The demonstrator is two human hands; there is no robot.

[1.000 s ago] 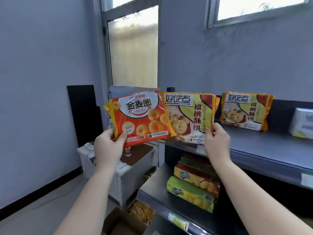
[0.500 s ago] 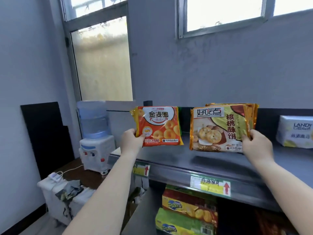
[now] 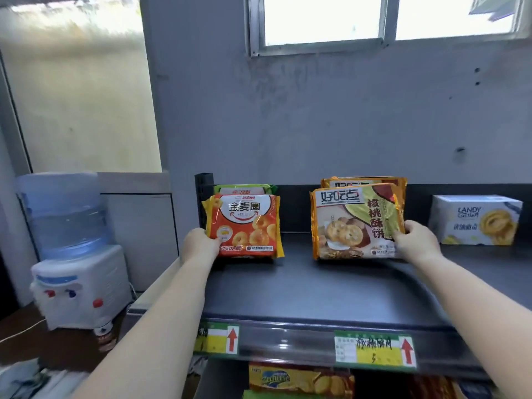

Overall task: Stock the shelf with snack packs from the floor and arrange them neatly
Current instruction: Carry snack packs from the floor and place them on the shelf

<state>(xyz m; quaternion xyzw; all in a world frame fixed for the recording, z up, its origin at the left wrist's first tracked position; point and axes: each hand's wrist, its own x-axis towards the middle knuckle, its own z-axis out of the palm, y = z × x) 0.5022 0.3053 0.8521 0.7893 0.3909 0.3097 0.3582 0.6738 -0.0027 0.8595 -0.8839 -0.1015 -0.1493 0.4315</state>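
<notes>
hands up on the shelf (image 3: 316, 292): left hand (image 3: 198, 245) pinches the orange ring-biscuit pack (image 3: 244, 226), right hand (image 3: 417, 240) the walnut-cookie pack (image 3: 355, 223); light, crinkly, probably crushable, best held by edges.

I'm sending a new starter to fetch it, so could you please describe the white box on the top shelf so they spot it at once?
Find the dark top shelf under the window. Go to its right end, past the right hand holding a gold walnut-biscuit pack. The white box stands there, apart from the packs: the only rigid white carton, printed LANDY with a yellow ring cookie, while its neighbours are shiny foil bags.
</notes>
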